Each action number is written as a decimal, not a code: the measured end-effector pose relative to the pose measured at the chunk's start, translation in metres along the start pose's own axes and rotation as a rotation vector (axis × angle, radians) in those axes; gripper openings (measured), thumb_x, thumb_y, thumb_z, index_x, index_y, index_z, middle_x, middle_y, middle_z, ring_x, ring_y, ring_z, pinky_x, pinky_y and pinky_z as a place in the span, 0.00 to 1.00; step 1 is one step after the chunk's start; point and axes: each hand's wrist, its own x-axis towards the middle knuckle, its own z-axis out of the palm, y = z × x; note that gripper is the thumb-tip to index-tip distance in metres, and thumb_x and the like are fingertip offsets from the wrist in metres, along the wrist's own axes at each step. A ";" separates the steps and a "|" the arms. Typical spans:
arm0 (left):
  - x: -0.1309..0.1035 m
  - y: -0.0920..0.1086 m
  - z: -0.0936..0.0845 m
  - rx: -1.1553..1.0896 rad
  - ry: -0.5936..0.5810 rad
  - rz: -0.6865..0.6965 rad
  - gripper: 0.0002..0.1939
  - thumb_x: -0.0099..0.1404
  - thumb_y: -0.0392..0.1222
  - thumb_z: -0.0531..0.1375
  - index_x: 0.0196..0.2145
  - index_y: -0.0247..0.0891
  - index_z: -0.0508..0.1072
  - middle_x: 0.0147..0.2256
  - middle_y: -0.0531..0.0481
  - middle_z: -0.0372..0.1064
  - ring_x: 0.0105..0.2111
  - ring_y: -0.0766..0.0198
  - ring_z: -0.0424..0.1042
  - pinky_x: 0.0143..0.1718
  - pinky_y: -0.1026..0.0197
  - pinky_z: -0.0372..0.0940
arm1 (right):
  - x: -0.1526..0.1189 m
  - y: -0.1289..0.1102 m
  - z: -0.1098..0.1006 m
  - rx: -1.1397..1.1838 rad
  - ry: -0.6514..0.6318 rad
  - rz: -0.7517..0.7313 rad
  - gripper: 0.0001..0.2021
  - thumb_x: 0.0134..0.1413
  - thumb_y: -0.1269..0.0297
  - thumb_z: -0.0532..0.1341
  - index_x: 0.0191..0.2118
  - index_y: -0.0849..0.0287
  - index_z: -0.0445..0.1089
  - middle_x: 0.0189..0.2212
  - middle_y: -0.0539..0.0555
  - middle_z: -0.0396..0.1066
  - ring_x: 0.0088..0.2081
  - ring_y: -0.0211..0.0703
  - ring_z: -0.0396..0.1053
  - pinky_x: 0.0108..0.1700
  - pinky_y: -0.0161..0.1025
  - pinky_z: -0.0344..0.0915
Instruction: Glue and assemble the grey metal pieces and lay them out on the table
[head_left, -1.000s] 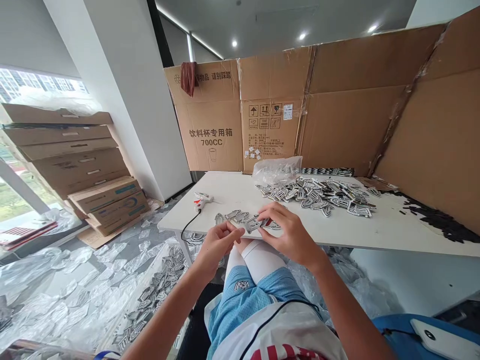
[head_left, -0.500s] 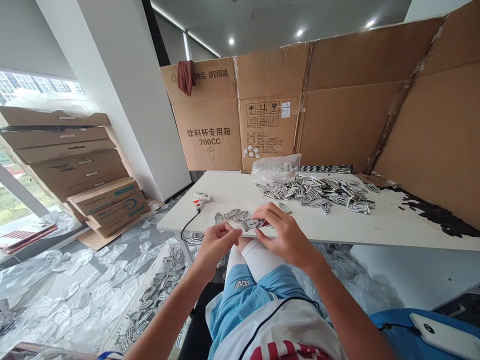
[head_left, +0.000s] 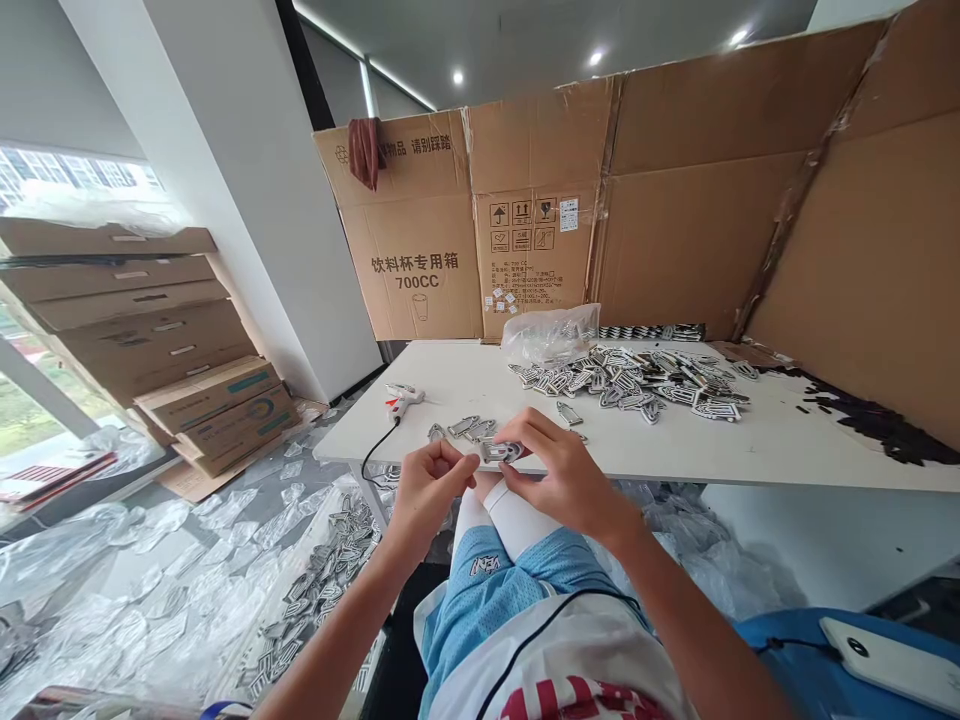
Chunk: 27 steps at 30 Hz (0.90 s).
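Between the thumb and fingers of my right hand (head_left: 561, 472) is a small silver piece (head_left: 498, 452), frame-like with dark gaps, held above the table's front edge. My left hand (head_left: 429, 492) is closed in a pinch just left of the piece; what its fingertips hold, if anything, is too small to make out. Several similar silver pieces (head_left: 466, 427) lie on the white table (head_left: 450, 372) just beyond my hands. Another silver piece (head_left: 568, 413) lies to their right. A large heap of such pieces (head_left: 630, 380) covers the table's back right.
A white glue gun (head_left: 403, 400) with a cord rests at the table's left. A clear plastic bag (head_left: 551, 335) sits behind the heap. Black strips (head_left: 870, 425) are spread at far right. Cardboard panels (head_left: 675, 220) stand behind. More silver pieces (head_left: 322, 580) lie below left.
The silver piece in my right hand has turned slightly and now lies more level. My hands stay close together in nearly the same place. The view has shifted a little.
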 end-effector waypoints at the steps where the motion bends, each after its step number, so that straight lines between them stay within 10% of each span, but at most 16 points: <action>1: 0.000 0.001 0.000 0.010 0.005 0.011 0.15 0.59 0.46 0.69 0.22 0.38 0.69 0.17 0.55 0.65 0.19 0.72 0.53 0.22 0.65 0.45 | 0.000 0.000 0.001 0.004 0.000 -0.002 0.17 0.61 0.77 0.63 0.51 0.51 0.70 0.45 0.53 0.72 0.44 0.47 0.77 0.44 0.44 0.78; 27: 0.005 0.002 -0.005 0.125 -0.085 0.025 0.14 0.57 0.46 0.68 0.21 0.39 0.70 0.17 0.54 0.65 0.18 0.70 0.53 0.22 0.65 0.45 | 0.000 0.000 0.009 0.031 -0.047 -0.010 0.15 0.63 0.78 0.63 0.49 0.51 0.69 0.46 0.54 0.73 0.45 0.46 0.76 0.46 0.44 0.78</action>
